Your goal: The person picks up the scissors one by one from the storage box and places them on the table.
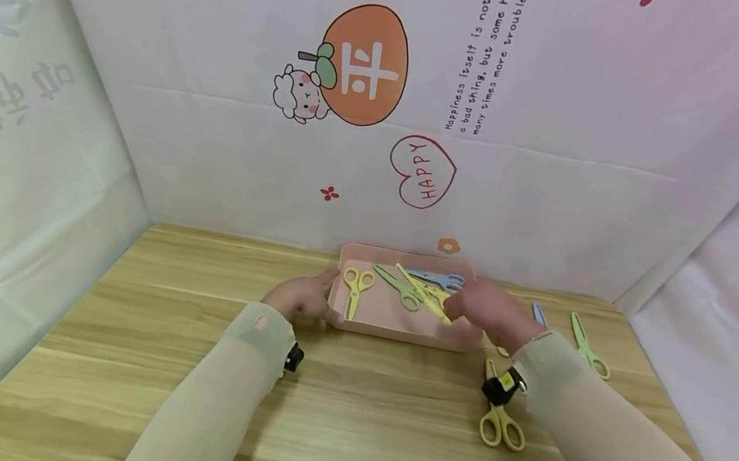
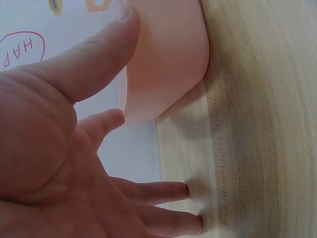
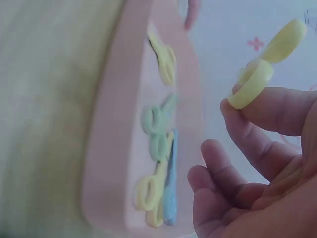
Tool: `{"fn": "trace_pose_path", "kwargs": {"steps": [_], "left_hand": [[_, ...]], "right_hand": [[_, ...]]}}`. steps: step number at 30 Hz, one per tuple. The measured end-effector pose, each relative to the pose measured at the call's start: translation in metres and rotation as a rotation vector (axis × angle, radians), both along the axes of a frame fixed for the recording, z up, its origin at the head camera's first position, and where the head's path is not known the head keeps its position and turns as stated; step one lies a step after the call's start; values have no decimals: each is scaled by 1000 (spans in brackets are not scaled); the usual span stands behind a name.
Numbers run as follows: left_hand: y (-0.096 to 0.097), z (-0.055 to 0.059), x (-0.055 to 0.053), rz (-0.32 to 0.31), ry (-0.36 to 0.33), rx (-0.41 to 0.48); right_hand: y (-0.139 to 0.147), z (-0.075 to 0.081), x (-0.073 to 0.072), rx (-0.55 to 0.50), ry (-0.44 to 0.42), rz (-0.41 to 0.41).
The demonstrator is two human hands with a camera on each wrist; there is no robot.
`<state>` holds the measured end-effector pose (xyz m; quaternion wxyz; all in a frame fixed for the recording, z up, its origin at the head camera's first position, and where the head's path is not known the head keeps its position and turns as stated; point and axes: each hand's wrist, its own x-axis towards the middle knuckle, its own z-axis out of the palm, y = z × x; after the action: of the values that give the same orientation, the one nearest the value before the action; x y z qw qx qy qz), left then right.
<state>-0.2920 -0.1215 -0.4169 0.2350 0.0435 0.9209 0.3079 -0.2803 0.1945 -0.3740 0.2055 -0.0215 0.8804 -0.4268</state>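
Observation:
My right hand (image 1: pixel 488 310) pinches yellow scissors (image 3: pixel 255 85) by the handle loops between thumb and fingertip, over the right side of a pink tray (image 1: pixel 391 333). In the head view, their blades slant toward the back left. Inside the tray lie another pair of yellow scissors (image 1: pixel 357 291) at the left, green scissors (image 1: pixel 404 289), blue scissors (image 1: pixel 452 281) and more yellow scissors (image 3: pixel 146 193), partly overlapping. My left hand (image 1: pixel 301 298) is at the tray's left end, fingers spread. Its thumb (image 2: pixel 106 59) lies along the rim and a fingertip touches the corner.
On the wooden table (image 1: pixel 343 429), right of the tray, are green scissors (image 1: pixel 582 340), blue scissors (image 1: pixel 539 314) partly hidden by my right wrist, and yellow scissors (image 1: pixel 503 427) partly behind the wrist camera. A printed cloth (image 1: pixel 244 167) hangs directly behind the tray.

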Motion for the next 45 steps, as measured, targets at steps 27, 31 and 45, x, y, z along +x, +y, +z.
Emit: {"fn": "trace_pose_path", "kwargs": {"steps": [27,31,45], "left_hand": [[1,2,-1,12,-15,23],[1,5,2,13,-20,39],[1,6,5,10,-22,36]], "right_hand": [[-10,-45,112,773,403,349],[-12,-49,117,777,397,352],[-5,-54,121,629,647,737]]}}
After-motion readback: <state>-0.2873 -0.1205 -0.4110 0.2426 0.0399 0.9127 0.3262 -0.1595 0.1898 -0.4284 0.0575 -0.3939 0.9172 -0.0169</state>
